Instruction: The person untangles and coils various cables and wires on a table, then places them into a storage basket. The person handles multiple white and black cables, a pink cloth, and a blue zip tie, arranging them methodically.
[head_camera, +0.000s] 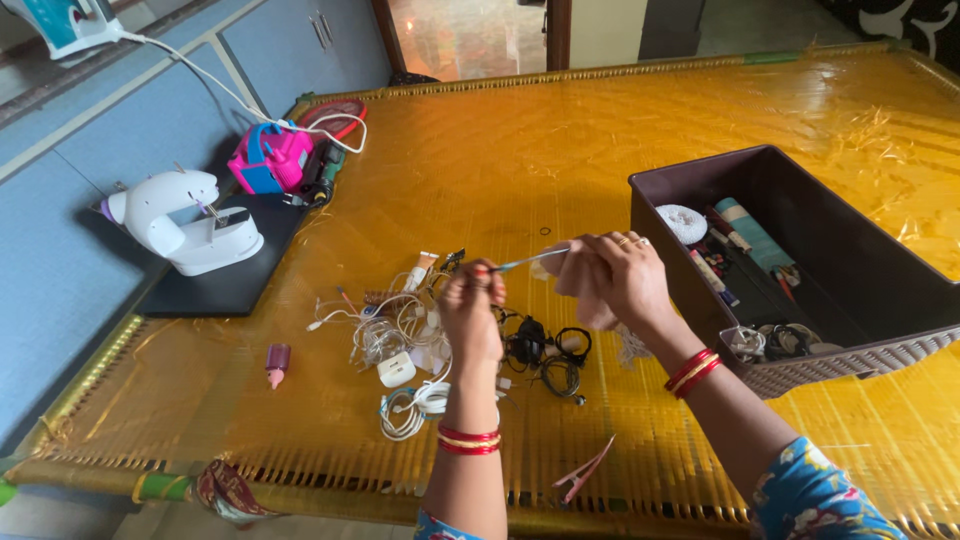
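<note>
- Head view: the left hand (472, 300) has its fingertips pinched together on one end of a thin light-blue stick (528, 260), perhaps a small brush or pen; I cannot tell which.
- The right hand (618, 272) is closed on the stick's other end, with a pale pink cloth (588, 290) bunched in the same grip.
- The stick runs from the left pinch toward two o'clock into the right hand, held in the air above the yellow woven mat (600, 130).
- Risk, as I judge it: both holds sit at the very tips, so a tug could slip the stick free, dropping it into the tangle of cables and chargers (420, 340) at six o'clock below.
- The loose cloth could also snag or fall.
- The dark brown basket (900, 345) lies at three o'clock of the hands, a white mini sewing machine (180, 225) at nine o'clock.
</note>
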